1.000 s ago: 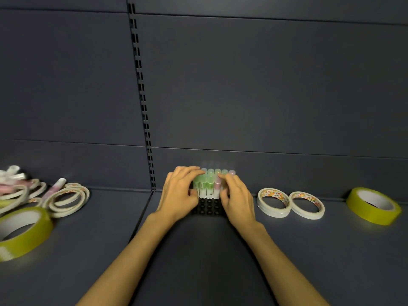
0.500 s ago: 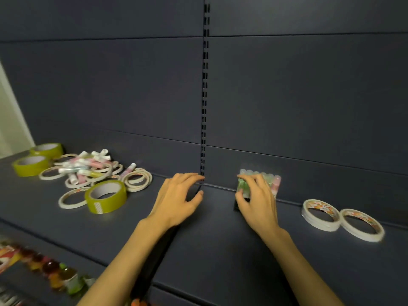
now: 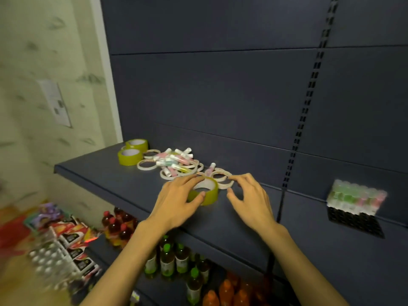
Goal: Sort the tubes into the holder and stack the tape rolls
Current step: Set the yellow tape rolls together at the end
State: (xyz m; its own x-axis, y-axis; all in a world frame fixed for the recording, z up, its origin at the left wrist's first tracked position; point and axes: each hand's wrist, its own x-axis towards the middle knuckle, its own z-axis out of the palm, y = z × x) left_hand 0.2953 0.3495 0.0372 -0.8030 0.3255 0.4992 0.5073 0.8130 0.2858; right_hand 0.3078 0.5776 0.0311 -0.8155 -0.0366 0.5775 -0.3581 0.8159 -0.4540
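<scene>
A wide yellow-green tape roll (image 3: 208, 194) lies flat on the dark shelf (image 3: 114, 180). My left hand (image 3: 176, 202) grips it, fingers over its far rim and thumb on its near wall. Just to its right my right hand (image 3: 250, 200) hovers with spread, bent fingers, holding nothing, close to thin white tape rolls (image 3: 223, 178). Behind them lies a loose pile of pink, green and white tubes (image 3: 176, 161) on more thin rolls. The black holder (image 3: 355, 220), with several tubes (image 3: 357, 196) standing in its back rows, sits far right.
Two more yellow-green rolls (image 3: 130, 156) stand at the shelf's back left near its end. A slotted upright (image 3: 293, 155) splits the back panel. Below the shelf edge are bottles (image 3: 167, 261) and snack packets (image 3: 72, 237). A pale wall is at left.
The view has swung left. Both hands left the holder and moved left along the shelf; my left hand took hold of the yellow-green roll, and my right hand came up beside it.
</scene>
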